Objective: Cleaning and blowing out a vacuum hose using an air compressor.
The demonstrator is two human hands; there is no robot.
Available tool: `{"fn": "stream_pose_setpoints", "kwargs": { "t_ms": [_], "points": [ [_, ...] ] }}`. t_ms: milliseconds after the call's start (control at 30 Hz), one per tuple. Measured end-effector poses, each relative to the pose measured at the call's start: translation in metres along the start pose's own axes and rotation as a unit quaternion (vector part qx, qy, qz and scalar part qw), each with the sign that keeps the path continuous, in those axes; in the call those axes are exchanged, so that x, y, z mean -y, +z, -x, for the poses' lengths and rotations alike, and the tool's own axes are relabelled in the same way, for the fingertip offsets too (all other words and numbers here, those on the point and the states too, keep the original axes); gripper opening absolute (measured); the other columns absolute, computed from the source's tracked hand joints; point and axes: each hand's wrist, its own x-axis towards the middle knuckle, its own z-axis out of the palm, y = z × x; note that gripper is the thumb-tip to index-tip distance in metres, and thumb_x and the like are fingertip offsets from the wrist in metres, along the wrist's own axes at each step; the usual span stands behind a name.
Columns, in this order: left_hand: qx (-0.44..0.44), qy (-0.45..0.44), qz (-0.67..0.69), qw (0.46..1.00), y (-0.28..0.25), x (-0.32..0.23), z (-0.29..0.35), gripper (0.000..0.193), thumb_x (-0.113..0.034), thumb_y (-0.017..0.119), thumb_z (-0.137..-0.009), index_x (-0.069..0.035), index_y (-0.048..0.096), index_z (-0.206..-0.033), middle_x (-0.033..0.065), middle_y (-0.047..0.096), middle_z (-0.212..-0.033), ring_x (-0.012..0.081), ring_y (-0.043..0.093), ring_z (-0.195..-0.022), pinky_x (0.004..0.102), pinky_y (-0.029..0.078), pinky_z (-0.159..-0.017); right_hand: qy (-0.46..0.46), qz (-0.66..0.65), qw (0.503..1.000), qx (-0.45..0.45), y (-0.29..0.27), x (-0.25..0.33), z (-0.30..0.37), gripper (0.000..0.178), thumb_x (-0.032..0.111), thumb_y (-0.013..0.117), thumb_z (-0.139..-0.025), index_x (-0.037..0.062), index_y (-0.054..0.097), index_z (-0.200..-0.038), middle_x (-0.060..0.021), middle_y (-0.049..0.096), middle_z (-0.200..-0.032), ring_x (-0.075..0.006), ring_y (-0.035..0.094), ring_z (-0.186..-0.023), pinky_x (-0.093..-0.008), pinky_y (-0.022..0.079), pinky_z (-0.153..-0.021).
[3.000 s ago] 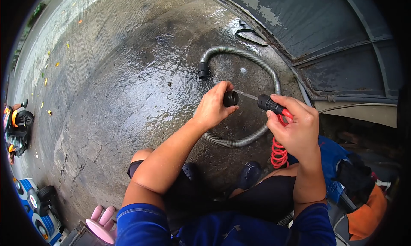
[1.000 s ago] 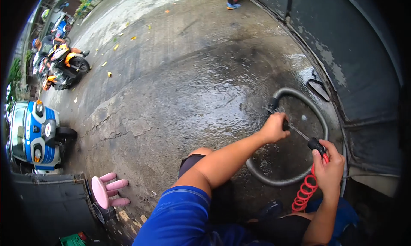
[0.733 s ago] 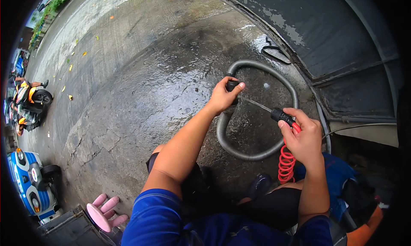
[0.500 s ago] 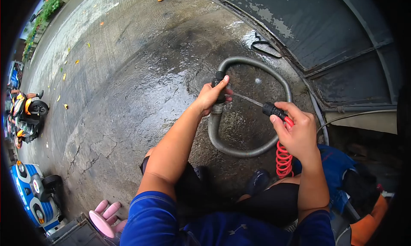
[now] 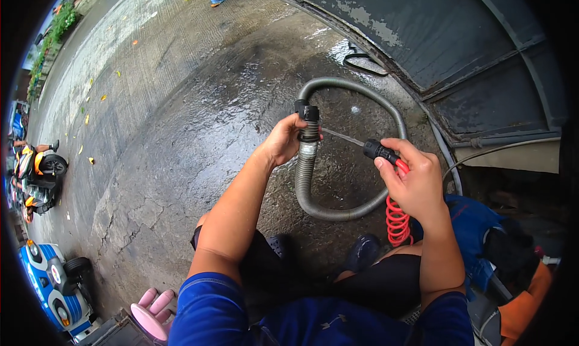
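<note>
Left hand [image 5: 282,142] curled around grey hose [image 5: 306,180], right hand [image 5: 416,177] closed around black nozzle [image 5: 379,151], hose looped near right edge of pavement [image 5: 151,177]

Shirt [image 5: 301,328]: blue — small pale mark [image 5: 342,317] in front
Sleeves [image 5: 208,310]: short, light stitching [image 5: 217,280]
Shorts [image 5: 383,279]: black
Clogs [image 5: 364,251]: dark blue — holed
</note>
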Motion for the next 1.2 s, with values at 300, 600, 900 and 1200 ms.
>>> {"fn": "stream_pose_setpoints", "kwargs": {
  "t_ms": [300, 600, 900, 1200],
  "points": [
    [0.033, 0.082, -0.347, 0.934, 0.005, 0.022, -0.004, 0.054, -0.034, 0.068, -0.107, 0.001, 0.053, -0.145, 0.0111, 0.07, -0.127, 0.0193, 0.068, -0.11, 0.0353, 0.054, -0.099, 0.011, -0.007, 1.0, -0.029, 0.003, -0.01, -0.002, 0.025, 0.014, 0.079, -0.091, 0.002, 0.074, -0.112, -0.0174, 0.075, -0.078, -0.033, 0.075, -0.067, -0.0388, 0.057, -0.063],
    [-0.04, 0.067, -0.272, 0.959, 0.009, 0.043, -0.011, 0.063, -0.047, 0.059, -0.11, -0.001, 0.044, -0.15, 0.0074, 0.068, -0.107, 0.0139, 0.065, -0.09, 0.0305, 0.055, -0.078, 0.043, 0.002, 0.999, -0.009, 0.007, -0.015, -0.006, 0.026, 0.015, 0.079, -0.092, 0.002, 0.073, -0.114, -0.0179, 0.075, -0.079, -0.0356, 0.075, -0.071, -0.0407, 0.058, -0.066],
    [0.031, 0.082, -0.319, 0.944, 0.042, 0.043, 0.001, 0.061, -0.035, 0.076, -0.102, 0.003, 0.05, -0.141, 0.005, 0.071, -0.104, 0.0103, 0.066, -0.094, 0.0285, 0.054, -0.079, 0.158, -0.017, 0.987, 0.023, 0.029, -0.064, -0.028, 0.027, 0.017, 0.067, -0.102, 0.0054, 0.072, -0.125, -0.0238, 0.074, -0.1, -0.033, 0.074, -0.094, -0.0411, 0.054, -0.085],
    [0.09, 0.061, -0.334, 0.936, 0.065, 0.043, 0.009, 0.056, -0.018, 0.09, -0.089, 0.007, 0.06, -0.131, 0.0102, 0.076, -0.11, 0.0123, 0.07, -0.102, 0.0307, 0.057, -0.093, 0.175, -0.185, 0.957, 0.141, 0.049, -0.085, -0.035, 0.056, 0.052, 0.062, -0.107, -0.0041, 0.069, -0.11, -0.0115, 0.069, -0.089, -0.0161, 0.061, -0.082, -0.0352, 0.05, -0.075]
  ]
}}
